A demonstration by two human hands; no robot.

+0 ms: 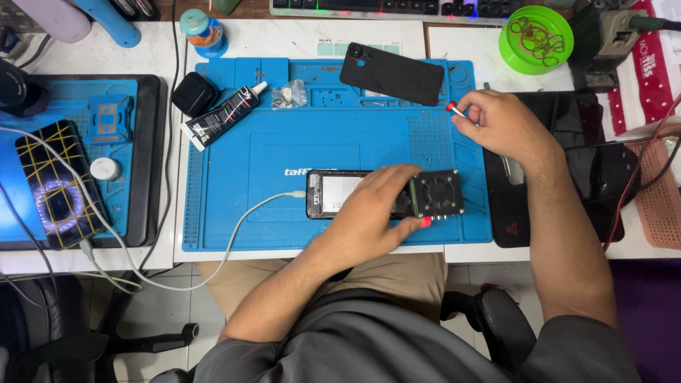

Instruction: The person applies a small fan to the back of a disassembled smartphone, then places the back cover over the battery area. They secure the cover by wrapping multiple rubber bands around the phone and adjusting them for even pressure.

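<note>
So nearest the body, the left hand (376,206) lies flat across an opened phone (347,193), fingers spread over it and curled round a small black fan block (438,193) that sits on the phone's right end. The phone runs left to right across the front of the blue mat (234,163), long axis parallel to the desk edge, with a white cable (241,220) plugged into its left end and trailing off the desk. The left hand is on it; the right is well apart, up and to the right.

The right hand (500,124) hovers near the mat's right edge, fingers pinched on a thin tool with a red tip (451,107), tip pointing left. Can't tell what kind of tool it is.

Further back on the mat: a black back cover (391,73) lying at a slight tilt, a black glue tube (223,113), and a little bag of parts (289,93). Off to the left, another phone (57,184) rests on a second blue pad. Far right corner has a green bowl (535,39) of rubber bands, and a keyboard (369,7) runs along the back edge.
</note>
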